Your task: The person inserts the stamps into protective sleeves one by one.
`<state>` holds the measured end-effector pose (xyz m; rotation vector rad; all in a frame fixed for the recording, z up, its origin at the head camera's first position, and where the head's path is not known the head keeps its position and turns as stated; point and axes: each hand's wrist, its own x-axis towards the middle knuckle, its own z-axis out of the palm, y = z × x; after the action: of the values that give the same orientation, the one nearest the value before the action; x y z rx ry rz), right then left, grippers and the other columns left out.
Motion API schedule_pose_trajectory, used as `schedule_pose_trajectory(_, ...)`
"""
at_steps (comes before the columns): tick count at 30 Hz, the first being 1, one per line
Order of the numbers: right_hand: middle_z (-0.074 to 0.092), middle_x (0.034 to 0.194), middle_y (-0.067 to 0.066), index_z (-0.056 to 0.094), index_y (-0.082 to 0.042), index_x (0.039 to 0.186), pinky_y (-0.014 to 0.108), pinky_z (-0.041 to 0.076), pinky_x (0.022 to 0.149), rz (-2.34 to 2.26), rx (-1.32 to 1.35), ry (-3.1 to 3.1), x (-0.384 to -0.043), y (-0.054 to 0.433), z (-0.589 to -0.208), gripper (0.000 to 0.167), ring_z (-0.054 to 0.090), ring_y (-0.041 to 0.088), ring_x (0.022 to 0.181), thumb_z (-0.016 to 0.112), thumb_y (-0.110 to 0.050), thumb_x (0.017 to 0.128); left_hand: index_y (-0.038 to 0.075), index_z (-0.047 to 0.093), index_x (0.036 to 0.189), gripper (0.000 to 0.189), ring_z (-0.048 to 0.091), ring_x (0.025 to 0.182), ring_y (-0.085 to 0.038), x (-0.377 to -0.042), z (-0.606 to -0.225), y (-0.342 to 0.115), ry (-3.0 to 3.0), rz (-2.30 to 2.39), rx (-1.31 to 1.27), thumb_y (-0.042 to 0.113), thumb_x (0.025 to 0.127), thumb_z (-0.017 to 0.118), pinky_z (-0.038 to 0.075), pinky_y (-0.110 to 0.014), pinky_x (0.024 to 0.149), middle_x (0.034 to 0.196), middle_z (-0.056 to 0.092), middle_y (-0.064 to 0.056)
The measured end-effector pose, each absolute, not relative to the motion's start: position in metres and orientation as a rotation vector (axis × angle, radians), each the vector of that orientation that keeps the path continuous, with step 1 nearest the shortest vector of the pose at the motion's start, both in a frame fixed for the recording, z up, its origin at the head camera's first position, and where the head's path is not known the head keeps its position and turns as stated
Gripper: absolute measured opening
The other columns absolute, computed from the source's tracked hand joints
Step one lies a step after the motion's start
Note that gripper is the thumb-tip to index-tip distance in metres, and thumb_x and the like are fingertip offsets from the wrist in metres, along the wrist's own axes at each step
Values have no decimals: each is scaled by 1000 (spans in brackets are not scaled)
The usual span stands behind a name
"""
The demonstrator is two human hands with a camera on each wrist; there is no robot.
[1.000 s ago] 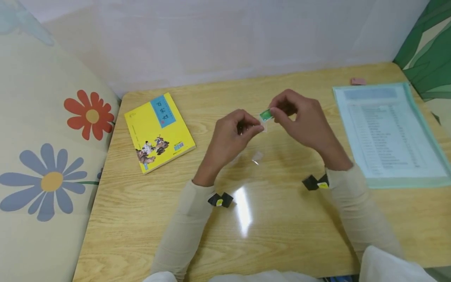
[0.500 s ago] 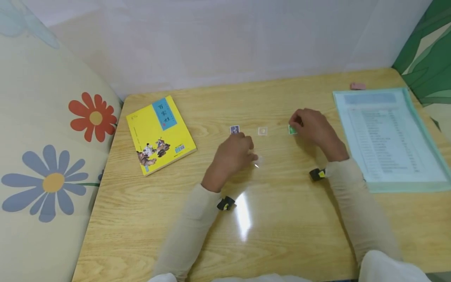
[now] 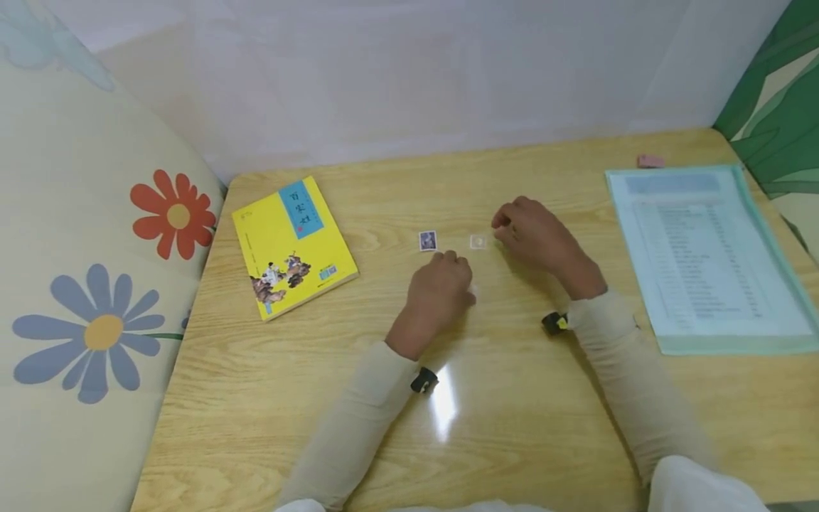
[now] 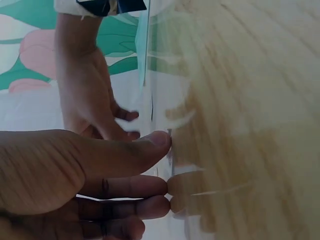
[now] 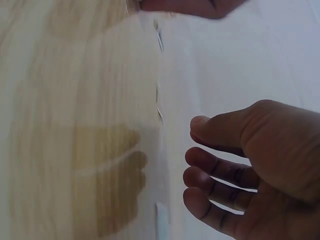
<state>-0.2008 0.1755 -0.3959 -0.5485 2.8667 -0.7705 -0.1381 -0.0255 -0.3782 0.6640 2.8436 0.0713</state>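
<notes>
In the head view my left hand (image 3: 441, 291) is down on the table, thumb and fingertips at a small clear plastic piece (image 3: 473, 290) that it partly covers. The left wrist view shows the thumb apart from the fingers, their tips on the tabletop. My right hand (image 3: 534, 235) is raised above the table with nothing between its thumb and spread, bent fingers. A dark purple stamp (image 3: 428, 241) lies just beyond the left hand. To its right lies a pale stamp (image 3: 478, 242), beside the right fingertips. The green stamp is hidden, with the right hand over its spot.
A yellow book (image 3: 294, 249) lies at the left of the wooden table (image 3: 512, 427). At the right is a printed sheet in a pale green folder (image 3: 704, 263), with a pink eraser-like block (image 3: 650, 161) behind it. A white wall (image 3: 448, 78) closes the back.
The right hand set the green stamp down on the right, released it and moved left. The left hand went from pinching clear plastic near the right hand down to the plastic piece on the table.
</notes>
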Motion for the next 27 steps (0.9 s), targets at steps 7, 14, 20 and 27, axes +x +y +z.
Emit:
schedule_pose_trajectory(7,52,126,13,59,-7,133,45,43,102,-693,-605,2863,-201,154,-406,36,48,30,119,64,-21,100,2,67,105,25,58,93,-25,-134,-383,-21,2877,79,715,23,92,74,57,-36,71,105,61,-13)
schedule_pose_trajectory(14,53,122,12,59,-6,134,43,45,97,-682,-604,2871,-199,149,-407,36,49,29,113,65,-18,100,1,67,102,11,59,87,-25,-133,-384,-20,2917,50,767,8,96,61,57,-36,65,98,62,-12)
schedule_pose_trajectory(20,54,114,10,60,-6,131,41,45,92,-774,-552,2822,-198,148,-409,32,51,26,106,63,-17,101,2,67,101,10,61,86,-25,-133,-384,-20,2918,49,756,5,95,60,58,-36,65,97,63,-11)
schedule_pose_trajectory(27,52,109,9,62,-5,121,41,47,91,-910,-524,2800,-199,150,-411,24,52,25,101,62,-17,101,5,64,100,6,59,85,-20,-139,-383,-24,2829,295,791,10,97,62,54,-30,68,96,61,-7)
